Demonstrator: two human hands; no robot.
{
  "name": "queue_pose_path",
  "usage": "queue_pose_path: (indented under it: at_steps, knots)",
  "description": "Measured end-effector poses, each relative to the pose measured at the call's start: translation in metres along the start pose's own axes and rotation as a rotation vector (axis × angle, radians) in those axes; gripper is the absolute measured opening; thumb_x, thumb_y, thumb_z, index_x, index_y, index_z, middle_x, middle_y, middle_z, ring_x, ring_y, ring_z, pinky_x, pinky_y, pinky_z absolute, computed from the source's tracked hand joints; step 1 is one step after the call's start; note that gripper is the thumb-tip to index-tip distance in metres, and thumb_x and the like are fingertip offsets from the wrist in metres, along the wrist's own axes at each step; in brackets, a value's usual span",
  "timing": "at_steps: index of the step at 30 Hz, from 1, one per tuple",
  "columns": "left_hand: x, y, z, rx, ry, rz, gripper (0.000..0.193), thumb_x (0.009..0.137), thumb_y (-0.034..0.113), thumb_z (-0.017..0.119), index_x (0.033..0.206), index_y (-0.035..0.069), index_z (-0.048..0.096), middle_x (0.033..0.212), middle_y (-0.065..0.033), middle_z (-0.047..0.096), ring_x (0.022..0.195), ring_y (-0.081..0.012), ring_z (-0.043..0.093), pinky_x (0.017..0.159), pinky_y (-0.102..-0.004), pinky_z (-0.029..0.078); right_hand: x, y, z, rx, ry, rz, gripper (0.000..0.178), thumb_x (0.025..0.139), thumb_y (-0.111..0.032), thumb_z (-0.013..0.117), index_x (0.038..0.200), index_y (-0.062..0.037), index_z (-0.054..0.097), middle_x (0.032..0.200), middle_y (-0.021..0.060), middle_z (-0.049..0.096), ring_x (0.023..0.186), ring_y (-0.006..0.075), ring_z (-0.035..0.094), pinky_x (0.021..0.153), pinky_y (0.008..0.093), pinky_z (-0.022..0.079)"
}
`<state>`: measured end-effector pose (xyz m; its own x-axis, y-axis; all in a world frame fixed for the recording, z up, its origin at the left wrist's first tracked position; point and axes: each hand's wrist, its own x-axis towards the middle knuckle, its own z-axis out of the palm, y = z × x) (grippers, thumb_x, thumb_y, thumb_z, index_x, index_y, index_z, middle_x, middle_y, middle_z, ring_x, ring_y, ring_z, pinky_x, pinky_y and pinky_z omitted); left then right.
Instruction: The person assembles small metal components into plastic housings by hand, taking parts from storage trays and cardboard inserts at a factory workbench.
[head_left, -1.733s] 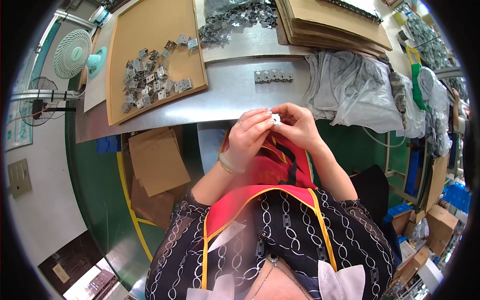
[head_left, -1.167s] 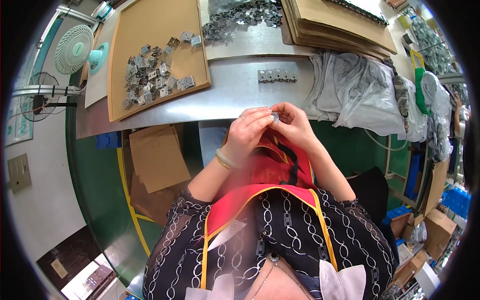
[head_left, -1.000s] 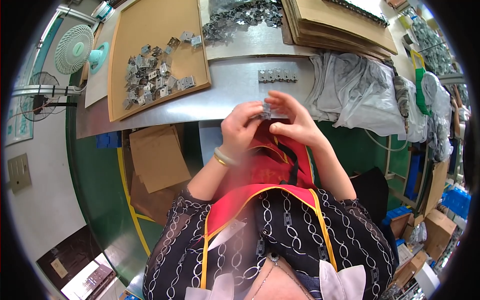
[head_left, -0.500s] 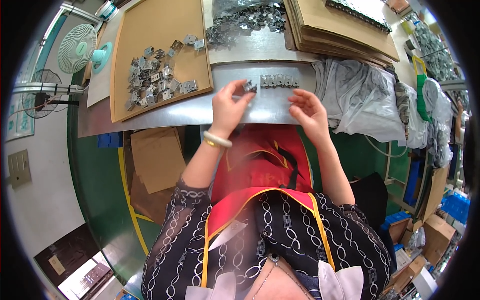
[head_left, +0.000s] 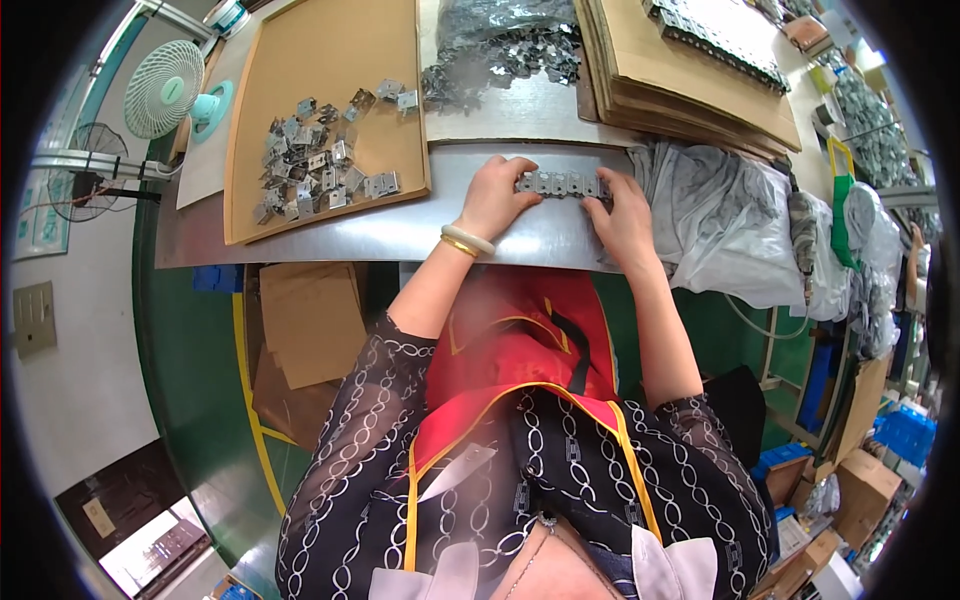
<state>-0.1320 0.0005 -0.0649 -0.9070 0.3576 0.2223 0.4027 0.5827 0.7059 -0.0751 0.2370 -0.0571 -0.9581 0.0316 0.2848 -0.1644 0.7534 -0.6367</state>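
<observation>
Metal clips (head_left: 562, 184) lined in a short row mid-desk (head_left: 400, 225), left hand (head_left: 497, 193) and right hand (head_left: 622, 205) pinching its ends, fingers curled. Squaring up, probably; next, gentle even pressure inward.

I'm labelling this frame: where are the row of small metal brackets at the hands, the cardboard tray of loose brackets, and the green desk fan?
Row of small metal brackets (head_left: 562, 184), head view, middle piece.
Cardboard tray (head_left: 330, 50), head view, bare upper board.
Green desk fan (head_left: 163, 88), head view, grille centre.
</observation>
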Motion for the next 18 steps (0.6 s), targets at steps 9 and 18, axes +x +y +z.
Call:
queue_pose_path:
  at_steps: [9, 18]
  knots:
    - [-0.015, 0.015, -0.012, -0.106, -0.061, -0.130, 0.073, 0.067, 0.017, 0.091, 0.132, 0.007, 0.060, 0.099, -0.0187, 0.065, 0.094, -0.0353, 0.065, 0.085, -0.0432, 0.054, 0.064, -0.052, 0.008, 0.022, 0.038, -0.162, 0.039, 0.085, -0.018, 0.078, 0.120, -0.0031, 0.070, 0.114, 0.0177, 0.071, 0.101, 0.0338, 0.069, 0.090, 0.0410, 0.055]
    - [-0.035, 0.018, -0.043, -0.040, -0.038, -0.256, 0.077, 0.074, 0.020, 0.086, 0.140, 0.005, 0.051, 0.105, -0.0207, 0.067, 0.098, -0.0363, 0.065, 0.088, -0.0453, 0.054, 0.177, -0.094, 0.125, -0.106, -0.207, -0.173, 0.024, 0.086, -0.011, 0.071, 0.109, -0.0058, 0.074, 0.099, 0.0139, 0.077, 0.094, 0.0302, 0.074, 0.083, 0.0401, 0.058]
